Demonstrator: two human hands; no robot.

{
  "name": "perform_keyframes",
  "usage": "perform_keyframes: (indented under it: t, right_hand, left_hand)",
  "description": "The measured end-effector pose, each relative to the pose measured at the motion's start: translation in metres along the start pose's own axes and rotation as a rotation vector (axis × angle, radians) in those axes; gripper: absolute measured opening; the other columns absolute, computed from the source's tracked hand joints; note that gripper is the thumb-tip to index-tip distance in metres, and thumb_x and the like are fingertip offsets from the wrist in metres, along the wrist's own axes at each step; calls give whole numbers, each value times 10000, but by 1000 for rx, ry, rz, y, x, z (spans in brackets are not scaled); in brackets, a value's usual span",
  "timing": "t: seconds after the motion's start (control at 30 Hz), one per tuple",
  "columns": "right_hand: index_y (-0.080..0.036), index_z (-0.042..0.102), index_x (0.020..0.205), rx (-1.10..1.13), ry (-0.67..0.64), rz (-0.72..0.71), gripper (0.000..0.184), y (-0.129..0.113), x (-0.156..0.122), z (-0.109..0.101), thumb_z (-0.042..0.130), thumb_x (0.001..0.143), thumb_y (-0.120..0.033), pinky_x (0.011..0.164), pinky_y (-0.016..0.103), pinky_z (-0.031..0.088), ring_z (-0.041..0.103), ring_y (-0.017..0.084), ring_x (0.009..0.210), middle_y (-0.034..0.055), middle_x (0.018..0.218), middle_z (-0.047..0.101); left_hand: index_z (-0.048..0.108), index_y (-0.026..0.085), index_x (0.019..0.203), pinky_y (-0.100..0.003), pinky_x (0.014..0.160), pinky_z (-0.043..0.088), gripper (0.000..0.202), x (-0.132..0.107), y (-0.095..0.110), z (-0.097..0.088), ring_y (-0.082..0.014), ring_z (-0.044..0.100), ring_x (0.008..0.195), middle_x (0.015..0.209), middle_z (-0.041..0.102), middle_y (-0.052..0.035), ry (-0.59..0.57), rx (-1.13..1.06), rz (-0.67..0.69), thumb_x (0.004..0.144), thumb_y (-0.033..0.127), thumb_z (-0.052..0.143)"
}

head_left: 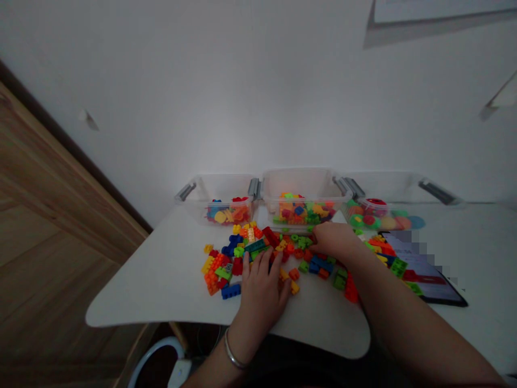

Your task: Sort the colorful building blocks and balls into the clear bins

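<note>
Plastic bricks (242, 253) lie pointing every way; left hand (260, 304) spread wide, right hand's (333, 241) grip unclear.

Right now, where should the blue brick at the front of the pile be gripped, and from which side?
Probably across its long sides, with the left hand coming from above and the near side: the blue brick lies flat at the front of the pile of bricks, its near long side free of other bricks.
</note>
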State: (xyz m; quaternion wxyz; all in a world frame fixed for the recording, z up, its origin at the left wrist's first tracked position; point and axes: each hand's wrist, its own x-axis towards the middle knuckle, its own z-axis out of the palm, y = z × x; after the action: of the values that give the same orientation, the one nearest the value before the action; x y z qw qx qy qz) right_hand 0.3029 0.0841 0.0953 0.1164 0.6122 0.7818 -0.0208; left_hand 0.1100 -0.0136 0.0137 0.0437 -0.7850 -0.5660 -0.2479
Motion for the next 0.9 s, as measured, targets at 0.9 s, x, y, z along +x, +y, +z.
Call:
perform_keyframes:
  t: [0.9]
  right_hand:
    - [-239,597,1035,787,1248,-61,256,34,-16,-21,607,808,-357,640,319,517,596,182,777,54,938,625]
  left_hand:
    - [551,205,1347,-626,1147,229,472,0,-1,1,-307,535,1232,1364,578,-125,8,-7,4,890,319,540]
